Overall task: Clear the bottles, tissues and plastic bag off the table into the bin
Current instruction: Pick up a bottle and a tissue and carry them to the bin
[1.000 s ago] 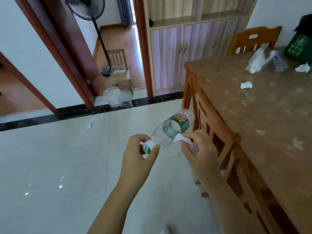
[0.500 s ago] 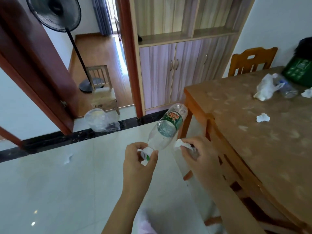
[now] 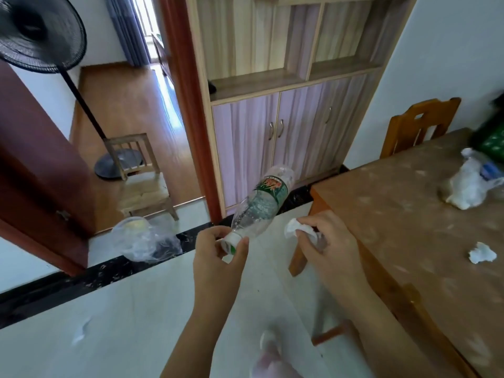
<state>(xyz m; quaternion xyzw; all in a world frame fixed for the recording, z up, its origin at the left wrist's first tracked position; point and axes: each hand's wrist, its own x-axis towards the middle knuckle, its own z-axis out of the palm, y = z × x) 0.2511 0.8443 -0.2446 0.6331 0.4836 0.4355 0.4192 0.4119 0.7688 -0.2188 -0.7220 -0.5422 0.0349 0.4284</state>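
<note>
My left hand [image 3: 218, 257] grips the white cap end of a clear plastic bottle [image 3: 261, 203] with a green and red label; the bottle slants up and away over the floor. My right hand [image 3: 324, 241] pinches a crumpled white tissue [image 3: 293, 229] beside the brown table [image 3: 395, 214]. A small bin lined with a clear bag [image 3: 141, 238] stands on the floor by the doorway, ahead and to the left. On the table lie a white tissue [image 3: 481, 256], a white plastic bag [image 3: 466, 186] and a second bottle [image 3: 488, 167] partly hidden behind it.
A wooden chair [image 3: 417, 126] stands at the table's far end, and a green box [image 3: 493, 137] sits at its right edge. A small wooden stool [image 3: 139, 181] and a black standing fan [image 3: 81, 105] are past the doorway. A cabinet [image 3: 286, 132] lines the wall. A tissue scrap [image 3: 81, 327] lies on the floor.
The view has swung left and moved nearer the doorway, so the bin looks larger and closer. Both hands keep their hold on the bottle and tissue, now slightly further apart.
</note>
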